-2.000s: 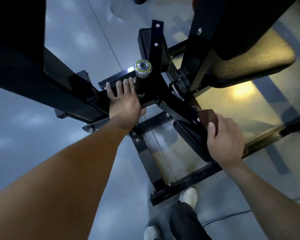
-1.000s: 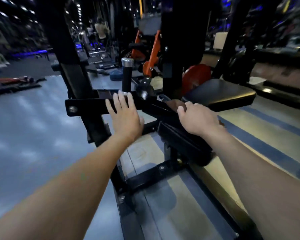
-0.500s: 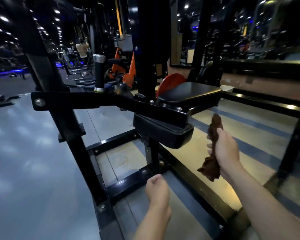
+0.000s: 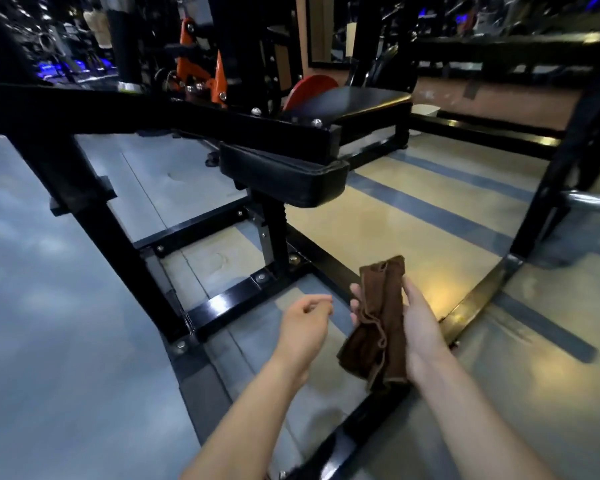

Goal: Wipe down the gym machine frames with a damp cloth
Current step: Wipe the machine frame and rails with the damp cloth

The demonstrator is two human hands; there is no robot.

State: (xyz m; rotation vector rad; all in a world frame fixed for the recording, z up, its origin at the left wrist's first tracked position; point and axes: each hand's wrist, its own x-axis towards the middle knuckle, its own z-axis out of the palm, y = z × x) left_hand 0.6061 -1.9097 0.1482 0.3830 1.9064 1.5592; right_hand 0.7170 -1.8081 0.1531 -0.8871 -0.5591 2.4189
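Note:
A folded brown cloth hangs upright in my right hand, low and right of centre. My left hand hovers just left of the cloth with its fingers loosely curled and nothing in them, apart from it. Both hands are off the black machine frame, whose crossbar runs across the upper left. Under the bar sits a black pad on a post. The frame's floor rails lie just beyond my hands.
A black seat pad and a red weight plate stand behind the bar. Orange machine parts lie further back. Another dark frame upright rises at the right. The floor is grey at the left, tan with blue stripes at the right.
Both hands have left the frame bar and dropped low in front of me. The right hand brought the cloth down and towards the middle; the left hand rose beside it. The view tilted down slightly.

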